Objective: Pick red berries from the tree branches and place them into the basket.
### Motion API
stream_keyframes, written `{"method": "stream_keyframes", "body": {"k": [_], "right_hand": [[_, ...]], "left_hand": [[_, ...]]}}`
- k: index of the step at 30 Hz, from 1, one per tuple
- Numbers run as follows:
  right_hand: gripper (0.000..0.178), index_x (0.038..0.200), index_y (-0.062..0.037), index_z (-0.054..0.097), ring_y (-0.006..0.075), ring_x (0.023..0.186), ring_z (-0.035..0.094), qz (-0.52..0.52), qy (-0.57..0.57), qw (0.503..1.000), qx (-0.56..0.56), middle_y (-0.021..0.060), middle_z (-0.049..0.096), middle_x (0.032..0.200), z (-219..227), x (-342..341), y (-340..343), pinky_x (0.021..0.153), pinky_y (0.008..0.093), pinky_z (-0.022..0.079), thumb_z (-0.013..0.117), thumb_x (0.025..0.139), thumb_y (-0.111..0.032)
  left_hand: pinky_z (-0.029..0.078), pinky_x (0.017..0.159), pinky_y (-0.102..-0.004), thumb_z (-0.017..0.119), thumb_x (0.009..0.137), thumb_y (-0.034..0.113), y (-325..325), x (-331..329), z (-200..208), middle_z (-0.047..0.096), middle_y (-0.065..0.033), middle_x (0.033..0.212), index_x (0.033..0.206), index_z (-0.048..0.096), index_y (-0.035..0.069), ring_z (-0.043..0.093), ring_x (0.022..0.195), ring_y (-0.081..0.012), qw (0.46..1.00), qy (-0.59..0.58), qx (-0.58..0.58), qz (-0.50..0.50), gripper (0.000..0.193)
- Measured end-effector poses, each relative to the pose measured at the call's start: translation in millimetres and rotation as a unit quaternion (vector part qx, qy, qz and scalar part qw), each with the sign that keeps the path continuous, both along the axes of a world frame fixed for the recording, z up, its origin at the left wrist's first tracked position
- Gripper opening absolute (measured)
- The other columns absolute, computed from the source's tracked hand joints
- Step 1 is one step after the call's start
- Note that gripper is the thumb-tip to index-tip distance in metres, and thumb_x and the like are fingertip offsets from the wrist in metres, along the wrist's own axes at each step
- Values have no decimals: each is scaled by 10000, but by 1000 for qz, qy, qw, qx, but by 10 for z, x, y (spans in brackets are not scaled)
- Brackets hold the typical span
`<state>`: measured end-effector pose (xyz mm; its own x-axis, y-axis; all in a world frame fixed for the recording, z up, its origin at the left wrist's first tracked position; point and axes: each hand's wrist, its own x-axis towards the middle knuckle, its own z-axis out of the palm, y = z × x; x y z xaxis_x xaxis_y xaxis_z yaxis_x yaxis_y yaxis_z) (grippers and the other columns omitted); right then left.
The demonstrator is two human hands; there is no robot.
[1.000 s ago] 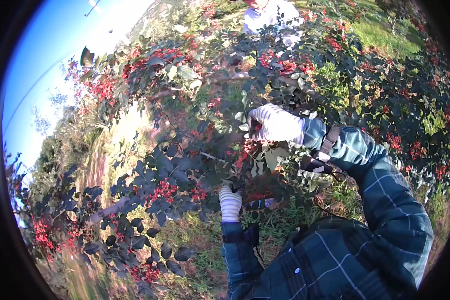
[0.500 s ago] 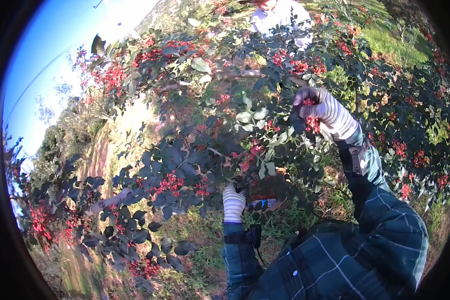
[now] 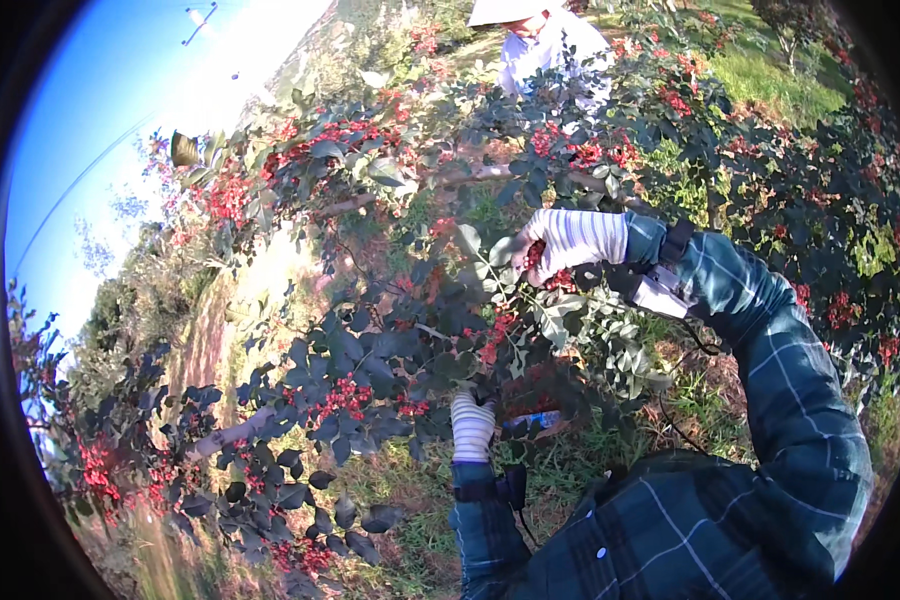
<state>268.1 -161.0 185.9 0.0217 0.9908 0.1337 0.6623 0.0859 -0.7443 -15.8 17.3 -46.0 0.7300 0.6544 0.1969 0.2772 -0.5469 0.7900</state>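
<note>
My right hand (image 3: 575, 243), in a white-and-grey striped glove, is closed round a cluster of small red berries (image 3: 534, 256) above the middle of the bush. Red berries show between and below its fingers, beside pale green leaves (image 3: 482, 250). Lower down, my left hand (image 3: 472, 425) wears a matching glove. Its darker fingers are curled among shaded leaves, and what they grip is hidden. Just right of it lies a dark reddish mass (image 3: 538, 392) with a blue patch (image 3: 536, 420) beneath, too shaded to make out. Another berry cluster (image 3: 495, 338) hangs between my hands.
Leafy branches with several red clusters (image 3: 345, 398) surround both hands. A thick bare branch (image 3: 232, 432) runs at the left, another (image 3: 470, 175) crosses behind. A person in a white top (image 3: 555, 65) stands beyond the bush. A dark cable (image 3: 685, 430) hangs below my right forearm.
My right hand has moved left and down, with red berries still in its fingers, and its forearm now lies more level. My left hand stays at nearly the same spot. The view has shifted slightly.
</note>
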Motion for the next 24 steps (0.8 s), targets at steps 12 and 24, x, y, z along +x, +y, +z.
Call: {"method": "stream_keyframes", "body": {"k": [12, 24], "right_hand": [[208, 787, -53, 672, 128, 714, 638, 5, 263, 930, 257, 36, 659, 761, -421, -463, -872, 654, 279, 513, 824, 700, -166], [193, 1067, -152, 610, 215, 852, 586, -321, 805, 482, -127, 55, 630, 952, -3981, -1142, 184, 618, 378, 528, 640, 877, -161]], "left_hand": [[506, 725, -407, 721, 737, 115, -113, -112, 234, 663, -225, 834, 934, 645, -22, 645, 792, -371, 989, 84, 117, 30, 251], [502, 764, -350, 601, 743, -58, -381, -229, 929, 662, -189, 895, 1008, 617, -42, 648, 839, -287, 993, 29, 104, -36, 266]]}}
